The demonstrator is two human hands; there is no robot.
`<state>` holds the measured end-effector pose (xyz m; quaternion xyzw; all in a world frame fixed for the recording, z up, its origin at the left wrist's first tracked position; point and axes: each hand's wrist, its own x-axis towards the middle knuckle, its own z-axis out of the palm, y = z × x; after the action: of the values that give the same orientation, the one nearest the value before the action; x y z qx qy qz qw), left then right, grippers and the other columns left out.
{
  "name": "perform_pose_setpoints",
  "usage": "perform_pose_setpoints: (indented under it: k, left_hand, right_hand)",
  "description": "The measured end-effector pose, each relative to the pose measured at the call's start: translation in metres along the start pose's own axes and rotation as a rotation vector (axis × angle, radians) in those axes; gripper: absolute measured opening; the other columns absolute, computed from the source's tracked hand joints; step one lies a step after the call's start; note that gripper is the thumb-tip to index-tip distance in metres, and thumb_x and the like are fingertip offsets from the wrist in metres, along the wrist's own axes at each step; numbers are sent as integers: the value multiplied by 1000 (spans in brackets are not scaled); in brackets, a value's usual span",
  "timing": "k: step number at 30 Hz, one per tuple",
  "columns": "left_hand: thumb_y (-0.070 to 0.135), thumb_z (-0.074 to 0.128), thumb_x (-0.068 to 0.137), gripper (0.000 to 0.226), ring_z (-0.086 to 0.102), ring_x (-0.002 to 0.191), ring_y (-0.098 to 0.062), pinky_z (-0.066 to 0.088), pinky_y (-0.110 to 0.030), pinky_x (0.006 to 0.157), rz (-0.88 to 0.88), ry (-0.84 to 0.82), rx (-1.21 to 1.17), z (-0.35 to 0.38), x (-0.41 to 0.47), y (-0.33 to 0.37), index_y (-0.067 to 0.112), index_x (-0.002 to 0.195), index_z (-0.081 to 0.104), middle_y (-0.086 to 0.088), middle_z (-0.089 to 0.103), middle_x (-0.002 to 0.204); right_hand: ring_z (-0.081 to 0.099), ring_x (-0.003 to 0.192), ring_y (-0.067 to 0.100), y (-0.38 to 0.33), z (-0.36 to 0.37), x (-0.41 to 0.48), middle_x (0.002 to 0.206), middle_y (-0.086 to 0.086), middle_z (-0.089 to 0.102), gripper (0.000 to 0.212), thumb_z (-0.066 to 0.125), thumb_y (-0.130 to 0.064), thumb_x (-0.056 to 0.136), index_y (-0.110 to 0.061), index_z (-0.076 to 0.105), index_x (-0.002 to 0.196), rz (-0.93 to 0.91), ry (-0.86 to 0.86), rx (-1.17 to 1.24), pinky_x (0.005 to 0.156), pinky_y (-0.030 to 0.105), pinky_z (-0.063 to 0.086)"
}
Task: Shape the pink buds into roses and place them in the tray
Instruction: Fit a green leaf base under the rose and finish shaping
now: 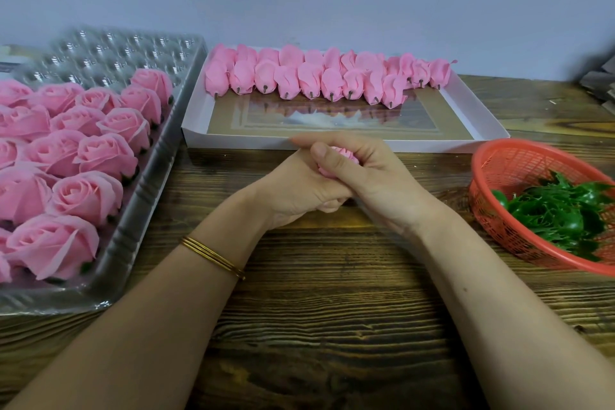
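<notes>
One pink bud [336, 159] sits at mid-frame, half hidden by the left hand [296, 191] and right hand [376, 181] curled round it, so shaping looks under way; finished roses [90, 156] fill the clear tray [143, 196] at left, while unshaped buds [319, 80] wait in the white box [349, 145] above.

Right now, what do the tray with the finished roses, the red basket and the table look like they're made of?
Tray: thin clear moulded plastic, glossy; its empty cups glint and show through. Basket: red plastic, slightly shiny, with a moulded lattice wall. Table: looks like dark-stained wood with raised grain lines, though a printed surface can't be ruled out.
</notes>
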<state>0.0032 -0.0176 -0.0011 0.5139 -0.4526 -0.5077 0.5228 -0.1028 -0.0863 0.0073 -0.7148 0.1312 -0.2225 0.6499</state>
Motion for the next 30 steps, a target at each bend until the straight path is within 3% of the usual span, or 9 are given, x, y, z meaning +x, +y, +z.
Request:
perform_pose_setpoints:
  k: [8,12,13,15,18,21,23,27,30]
  left_hand:
    - [0,56,67,5,42,61,-19,28,-23,50,36,4,33,2,-3,3,0,71,54,-8,42,62]
    - [7,60,73,33,51,80,-29,40,-38,68,98,53,148,0,-3,2,-19,93,54,-35,54,83]
    - [8,61,75,29,56,81,-25,43,-36,72,119,75,177,1,-4,2,-16,91,58,-35,59,87]
    - [4,66,79,6,60,68,-1,46,-15,67,166,120,193,2,-2,0,6,74,64,1,68,66]
    - [-8,67,82,39,56,55,5,42,-8,56,198,168,205,-2,2,-4,27,66,63,15,63,57]
    - [-2,73,80,32,62,71,-2,48,-21,71,245,220,317,-1,4,-4,29,72,68,13,69,71]
    - [5,76,78,28,60,69,-6,48,-31,68,248,250,362,0,6,-5,29,67,64,11,66,67]
    - [21,66,69,7,60,65,1,49,-21,62,247,280,416,4,6,-4,26,66,62,12,66,63]
    - [13,64,73,7,66,73,-6,52,-28,66,257,291,465,2,8,-5,20,73,65,6,68,71]
  right_hand:
    - [58,116,1,-3,-4,-2,119,-11,67,37,57,-35,90,-30,60,127,32,-50,-263,103,19,41]
    - [53,123,1,0,-6,-3,130,-8,61,55,64,-44,83,-34,53,136,67,-26,-333,111,32,38]
    - [52,125,2,0,-6,-4,132,-7,60,58,65,-45,82,-35,52,137,79,-15,-319,113,34,37]
    - [52,126,4,-1,-5,-3,133,-4,61,56,59,-45,84,-28,54,137,80,34,-228,115,35,34]
    - [59,120,11,-3,-4,0,124,2,67,51,44,-49,88,-18,66,122,82,176,-36,113,40,36]
    - [66,107,10,-1,-3,2,109,0,73,51,39,-51,89,-16,73,106,60,330,-17,108,40,43]
    - [67,103,6,1,0,3,105,-3,74,49,40,-48,91,-15,73,104,12,370,-89,105,35,46]
    - [68,96,14,8,4,5,96,5,75,45,43,-44,93,-11,73,88,-71,350,-325,95,37,49]
    - [65,87,23,11,6,5,87,11,71,39,46,-36,96,-10,63,73,-141,326,-432,84,42,49]
